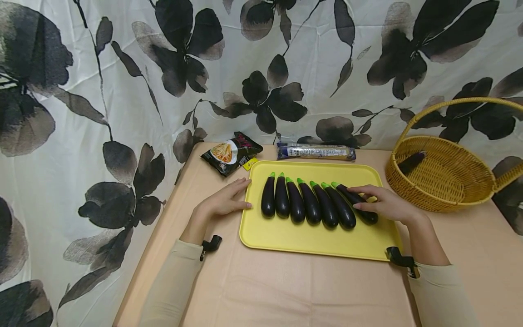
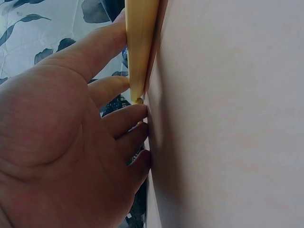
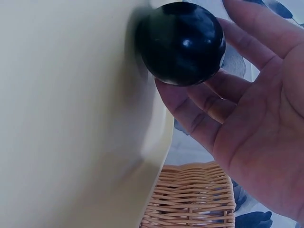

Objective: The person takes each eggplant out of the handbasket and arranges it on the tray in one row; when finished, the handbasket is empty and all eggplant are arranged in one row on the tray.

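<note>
Several dark eggplants (image 1: 312, 206) with green tops lie in a row on a yellow tray (image 1: 294, 240). My right hand (image 1: 386, 204) holds the rightmost eggplant (image 1: 369, 217), thumb on one side and fingers across it. In the right wrist view the round end of that eggplant (image 3: 183, 45) sits against the fingers, over the tray surface. My left hand (image 1: 222, 197) rests at the tray's left edge. The left wrist view has its thumb and a finger touching the tray's side (image 2: 140, 47), while the other fingers reach down to the tabletop.
At the right stands a wicker basket (image 1: 441, 200) with a tall handle and one eggplant (image 1: 411, 162) inside. Behind the tray lie a black snack packet (image 1: 233, 153) and a long wrapped package (image 1: 316, 151). A floral curtain (image 1: 261, 54) hangs at the back.
</note>
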Demonstrator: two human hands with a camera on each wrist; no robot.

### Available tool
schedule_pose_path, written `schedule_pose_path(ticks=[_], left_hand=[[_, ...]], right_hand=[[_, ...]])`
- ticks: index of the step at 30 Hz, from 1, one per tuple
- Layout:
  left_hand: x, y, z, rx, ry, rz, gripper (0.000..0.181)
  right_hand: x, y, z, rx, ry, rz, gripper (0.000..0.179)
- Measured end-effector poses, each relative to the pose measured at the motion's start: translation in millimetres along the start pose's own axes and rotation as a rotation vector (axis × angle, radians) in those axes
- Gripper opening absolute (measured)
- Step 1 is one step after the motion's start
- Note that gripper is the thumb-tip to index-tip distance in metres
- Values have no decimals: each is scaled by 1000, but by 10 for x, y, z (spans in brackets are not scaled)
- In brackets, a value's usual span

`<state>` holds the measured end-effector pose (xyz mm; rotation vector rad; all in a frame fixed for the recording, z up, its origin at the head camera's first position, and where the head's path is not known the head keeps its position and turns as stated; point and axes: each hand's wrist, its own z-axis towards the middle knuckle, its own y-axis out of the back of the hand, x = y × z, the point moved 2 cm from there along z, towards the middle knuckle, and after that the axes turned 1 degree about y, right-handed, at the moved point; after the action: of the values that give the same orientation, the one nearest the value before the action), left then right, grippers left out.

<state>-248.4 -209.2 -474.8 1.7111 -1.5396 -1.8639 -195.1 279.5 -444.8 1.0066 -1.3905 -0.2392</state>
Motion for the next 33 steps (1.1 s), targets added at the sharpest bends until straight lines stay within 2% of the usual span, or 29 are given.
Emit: schedule_pose_path(ticks=[18, 24, 28, 33], left_hand=[[1, 4, 4, 12, 13, 7, 90], [19, -8, 13, 11, 16, 6, 90], [18, -8, 9, 11, 12, 7, 90], [5, -8, 2, 12, 14, -6, 89]], right_hand=[[10, -10, 0, 29, -9, 28, 51], [21, 22, -27, 12, -1, 35, 53], [59, 99, -60, -75, 17, 54, 52], [105, 269, -123, -311, 8, 56, 49]])
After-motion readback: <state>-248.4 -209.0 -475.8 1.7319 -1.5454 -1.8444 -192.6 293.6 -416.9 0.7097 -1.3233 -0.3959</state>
